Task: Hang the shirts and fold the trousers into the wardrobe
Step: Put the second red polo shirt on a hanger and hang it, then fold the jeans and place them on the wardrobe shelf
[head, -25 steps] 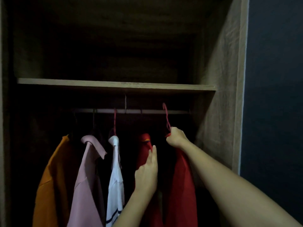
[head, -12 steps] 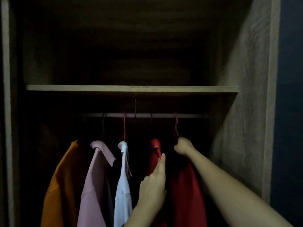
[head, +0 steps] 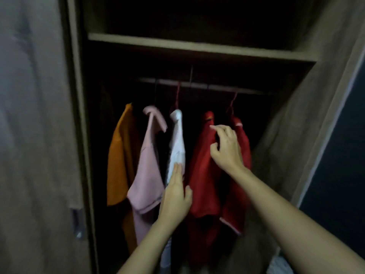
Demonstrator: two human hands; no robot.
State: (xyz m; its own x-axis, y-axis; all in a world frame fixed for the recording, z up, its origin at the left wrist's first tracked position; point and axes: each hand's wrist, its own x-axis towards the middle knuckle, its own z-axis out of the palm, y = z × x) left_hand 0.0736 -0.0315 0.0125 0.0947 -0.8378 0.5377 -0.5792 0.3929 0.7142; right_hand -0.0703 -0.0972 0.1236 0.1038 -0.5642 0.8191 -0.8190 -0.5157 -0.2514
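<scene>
Hanging on the rail [head: 207, 87]: we count five shirts in the wardrobe [head: 296, 135], under the shelf [head: 197, 46]. From the left they are an orange shirt [head: 118, 155], a pink shirt [head: 148, 175], a white shirt [head: 177, 139], a left red shirt [head: 201, 175] and a right red shirt [head: 243, 139].
Left hand [head: 175, 194]: the fingers are straight and together with the thumb apart. They lie flat against the lower white shirt, at the gap before the red ones.
Right hand [head: 227, 147]: it is up at shoulder height in front of the two red shirts, fingers loosely bent. The blur means we cannot tell whether it pinches the cloth or only brushes it.
Hanger hook [head: 233, 101]: it is red and sits over the rail above the right red shirt.
Handling: we judge the shirts to be light, limp and prone to sliding. A tug on a hem would pull a collar off its hanger, so we would take hold at the shoulders or the hanger neck.
Spacing: we would nudge the shirts sideways with a flat palm, as the left hand lies now.
Trousers: none are in view, so we judge the folding is not yet done.
</scene>
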